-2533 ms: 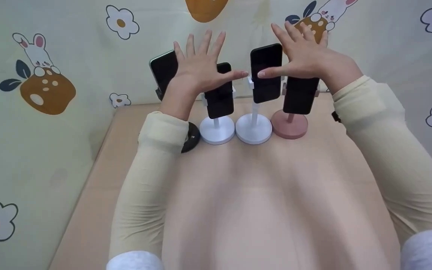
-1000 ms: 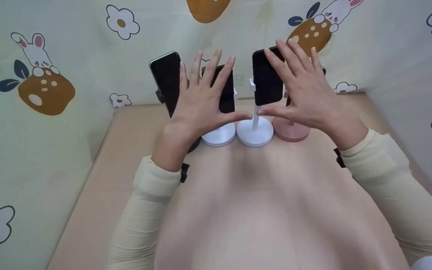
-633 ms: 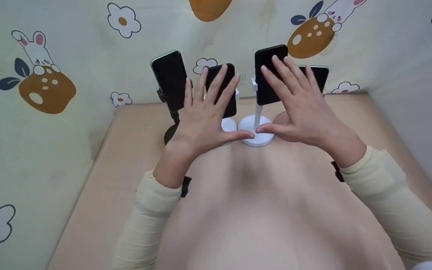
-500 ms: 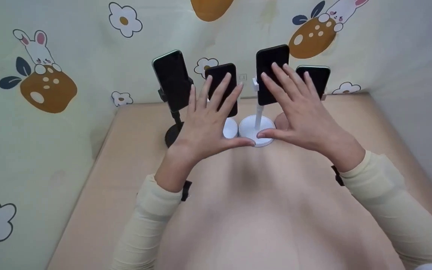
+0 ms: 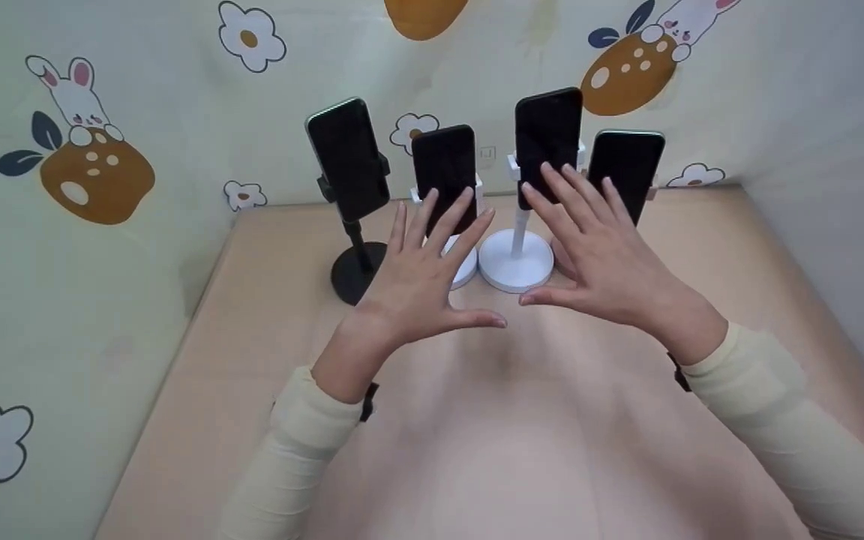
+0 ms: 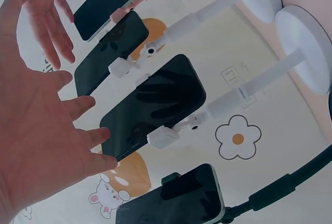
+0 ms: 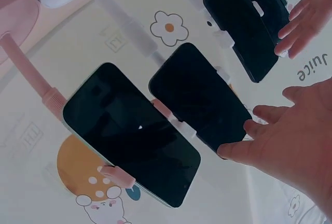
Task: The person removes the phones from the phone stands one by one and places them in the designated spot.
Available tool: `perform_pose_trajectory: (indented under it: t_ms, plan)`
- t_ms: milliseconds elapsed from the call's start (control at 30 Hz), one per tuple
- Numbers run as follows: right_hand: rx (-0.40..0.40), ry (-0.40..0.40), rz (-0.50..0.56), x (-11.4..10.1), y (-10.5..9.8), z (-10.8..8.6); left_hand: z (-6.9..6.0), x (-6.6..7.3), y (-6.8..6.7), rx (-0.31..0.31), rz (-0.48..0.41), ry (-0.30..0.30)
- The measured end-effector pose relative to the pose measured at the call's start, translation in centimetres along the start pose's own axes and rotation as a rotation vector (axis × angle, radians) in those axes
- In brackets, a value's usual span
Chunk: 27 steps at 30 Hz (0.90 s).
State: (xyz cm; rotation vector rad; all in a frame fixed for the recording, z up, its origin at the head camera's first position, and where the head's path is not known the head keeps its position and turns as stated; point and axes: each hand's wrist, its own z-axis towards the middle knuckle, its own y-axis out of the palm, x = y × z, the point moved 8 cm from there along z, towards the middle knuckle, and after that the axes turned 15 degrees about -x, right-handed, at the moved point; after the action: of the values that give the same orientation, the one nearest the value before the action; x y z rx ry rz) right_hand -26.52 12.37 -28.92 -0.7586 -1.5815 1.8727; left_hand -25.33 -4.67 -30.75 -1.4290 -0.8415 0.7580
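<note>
My left hand [image 5: 413,289] hovers with fingers spread in front of a black-screened phone [image 5: 445,169] on a white stand. My right hand [image 5: 612,270] is spread likewise, its fingertips overlapping the lower part of a taller phone [image 5: 548,135] on another white stand [image 5: 516,260]. Neither hand holds anything, and the thumbs point at each other with a small gap. At the left, a tilted phone [image 5: 347,159] sits in a black stand [image 5: 357,274]. The rightmost phone [image 7: 132,133] is clamped in a pink stand [image 7: 31,73], whose base my right hand mostly hides in the head view.
The stands line the back of a beige table [image 5: 477,450], bases close together. Behind them hangs a pale cloth [image 5: 177,112] printed with flowers, rabbits and brown fruit. A dark strap piece [image 5: 369,403] shows at the left wrist.
Both hands have come down and back towards me, fingers still spread, uncovering more of the phones. The phones and stands appear to stay in place.
</note>
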Motion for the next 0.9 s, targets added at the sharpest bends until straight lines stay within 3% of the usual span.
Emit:
perform_pose_trajectory:
  t_ms: [300,567,900]
  plan:
    - [-0.044,0.001,0.014,0.2,1.6,-1.0,-1.1,-0.1,1.8,-0.064,-0.124,0.074]
    - [-0.157,0.016,0.081,0.6,3.6,-1.7,-1.5,-1.2,4.4,-0.169,-0.150,0.072]
    - [-0.281,0.048,0.139,1.0,5.6,-2.2,-1.6,-3.0,5.7,-0.197,-0.166,0.040]
